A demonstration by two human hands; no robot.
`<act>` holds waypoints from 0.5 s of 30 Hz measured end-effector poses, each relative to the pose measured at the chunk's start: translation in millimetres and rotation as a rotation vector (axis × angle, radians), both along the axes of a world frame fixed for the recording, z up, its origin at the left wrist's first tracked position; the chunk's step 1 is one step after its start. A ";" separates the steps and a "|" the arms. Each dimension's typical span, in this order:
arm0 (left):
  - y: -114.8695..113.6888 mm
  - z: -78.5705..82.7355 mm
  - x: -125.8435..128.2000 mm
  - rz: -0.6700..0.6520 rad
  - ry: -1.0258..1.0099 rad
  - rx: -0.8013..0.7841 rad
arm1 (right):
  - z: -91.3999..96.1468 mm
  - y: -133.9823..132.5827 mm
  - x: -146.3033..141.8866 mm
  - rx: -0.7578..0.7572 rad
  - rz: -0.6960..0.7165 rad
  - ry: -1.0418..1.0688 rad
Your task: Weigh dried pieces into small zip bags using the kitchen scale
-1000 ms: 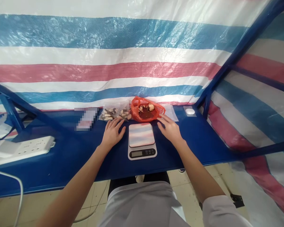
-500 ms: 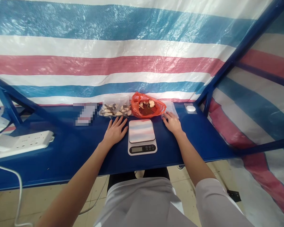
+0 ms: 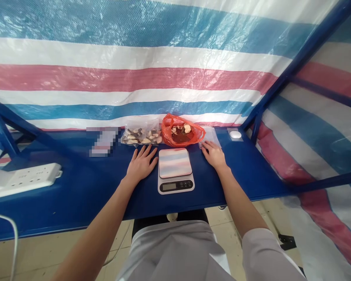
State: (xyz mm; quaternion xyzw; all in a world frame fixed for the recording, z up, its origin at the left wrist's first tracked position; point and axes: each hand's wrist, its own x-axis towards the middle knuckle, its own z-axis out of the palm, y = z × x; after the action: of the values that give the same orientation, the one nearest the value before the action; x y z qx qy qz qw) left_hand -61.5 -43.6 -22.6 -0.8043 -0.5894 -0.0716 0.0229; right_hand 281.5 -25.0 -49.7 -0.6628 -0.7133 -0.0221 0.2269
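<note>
My left hand (image 3: pixel 142 166) lies flat on the blue table with its fingers spread, just left of a digital kitchen scale (image 3: pixel 174 164). Beyond its fingertips is a clear plastic bag of dried slices (image 3: pixel 143 136), dark-edged and pale inside, perhaps mushrooms. An open red plastic bag (image 3: pixel 199 133) behind the scale holds more dried slices (image 3: pixel 179 129). On the right, my right hand (image 3: pixel 214 155) rests open on the table, its fingertips at the near edge of flat clear plastic bags (image 3: pixel 212 135). Neither hand holds anything. The scale's pan is bare, and no digits are readable on its display.
A white power strip (image 3: pixel 32 175) with a cable lies at the left of the blue table (image 3: pixel 84 187). A blurred-out item (image 3: pixel 103 142) sits at the back left, and a round white object on clear plastic (image 3: pixel 235 134) at the back right. Striped sheeting (image 3: pixel 152 80) hangs behind, between blue frame bars.
Both hands keep the same places on the table. Only the view has shifted slightly, so things at the left appear a little farther left.
</note>
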 end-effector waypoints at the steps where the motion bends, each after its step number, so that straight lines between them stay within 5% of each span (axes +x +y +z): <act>1: 0.0 0.2 0.1 0.002 0.001 -0.002 | 0.0 0.0 0.1 0.007 0.003 0.001; 15: 0.4 -0.5 -0.1 0.003 -0.034 -0.006 | 13.2 -4.3 -7.1 0.007 -0.070 0.028</act>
State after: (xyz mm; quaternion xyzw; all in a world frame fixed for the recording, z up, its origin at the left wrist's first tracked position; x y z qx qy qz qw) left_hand -61.7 -43.1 -23.0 -0.8022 -0.5911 -0.0836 0.0104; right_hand 274.4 -29.3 -36.5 -0.6867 -0.6864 -0.0229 0.2383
